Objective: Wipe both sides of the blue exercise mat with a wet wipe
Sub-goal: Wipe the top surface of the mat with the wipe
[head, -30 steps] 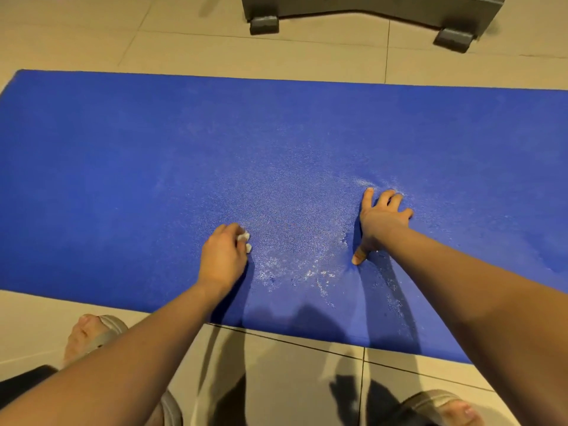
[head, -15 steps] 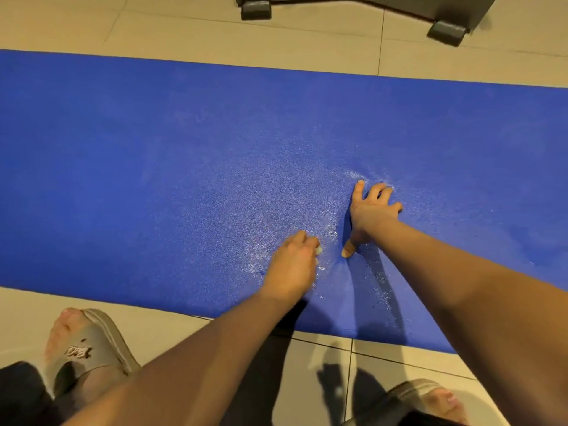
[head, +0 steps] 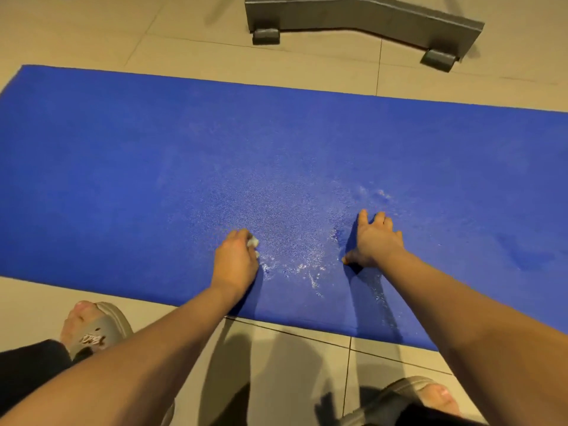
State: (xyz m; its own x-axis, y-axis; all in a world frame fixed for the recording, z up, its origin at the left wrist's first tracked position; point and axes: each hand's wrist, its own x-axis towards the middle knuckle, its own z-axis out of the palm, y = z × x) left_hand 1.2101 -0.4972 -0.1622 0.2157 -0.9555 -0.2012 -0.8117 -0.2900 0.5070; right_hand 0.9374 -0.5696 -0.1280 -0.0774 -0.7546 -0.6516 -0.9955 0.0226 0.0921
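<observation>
The blue exercise mat (head: 153, 167) lies flat on the tiled floor and fills the middle of the view. My left hand (head: 235, 261) grips a small crumpled white wet wipe (head: 253, 241) and presses it onto the mat near its front edge. Wet, shiny streaks (head: 301, 259) spread over the mat between my hands. My right hand (head: 373, 241) rests flat on the mat to the right, fingers spread.
A grey metal equipment base (head: 362, 16) with two rubber feet stands on the beige tiles behind the mat. My sandalled feet (head: 92, 327) sit on the floor in front of the mat's near edge.
My left hand with the wipe has slid back to the left, away from my right hand, after sweeping right. My right hand has stayed pressed on the mat.
</observation>
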